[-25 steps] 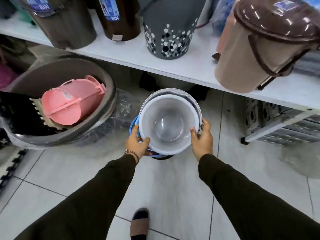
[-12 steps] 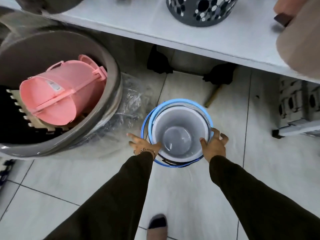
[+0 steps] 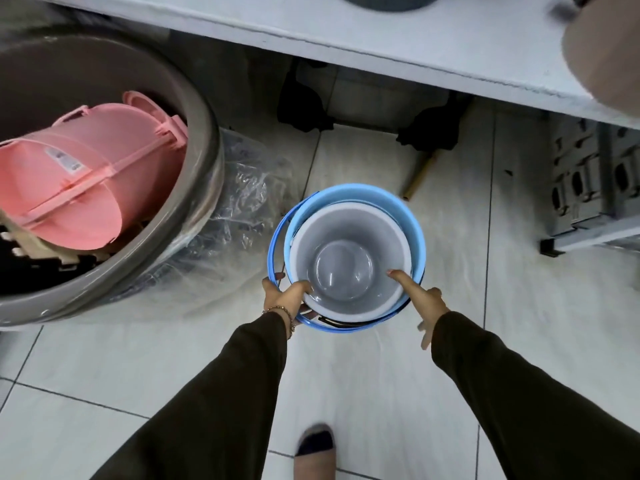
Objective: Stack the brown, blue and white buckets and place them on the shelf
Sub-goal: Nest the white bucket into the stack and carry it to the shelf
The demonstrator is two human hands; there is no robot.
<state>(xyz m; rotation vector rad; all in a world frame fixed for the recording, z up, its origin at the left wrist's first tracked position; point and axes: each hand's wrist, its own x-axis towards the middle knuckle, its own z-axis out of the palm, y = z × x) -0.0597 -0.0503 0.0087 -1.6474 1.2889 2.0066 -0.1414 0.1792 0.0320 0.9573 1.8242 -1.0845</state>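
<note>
On the tiled floor below the shelf, the white bucket [image 3: 349, 261] sits nested inside the blue bucket [image 3: 414, 233]. A thin dark strip at the stack's near edge may be the brown bucket [image 3: 341, 322]; the rest of it is hidden. My left hand [image 3: 287, 296] grips the near left rim of the stack, fingers curled over the white rim. My right hand [image 3: 420, 299] is spread, its forefinger pressing inside the white bucket's right wall. The white shelf [image 3: 398, 39] runs across the top.
A large grey tub [image 3: 194, 188] at the left holds a pink bin [image 3: 79, 178] on its side, with clear plastic wrap [image 3: 242, 202] beside it. On the shelf stand a grey basket [image 3: 391, 0] and a tan bin [image 3: 609, 53]. A metal rack [image 3: 595, 188] stands right.
The white bucket has sunk deeper into the blue one. My head has tilted down toward the floor. My right hand has let go of the rim and now presses inside with one finger.
</note>
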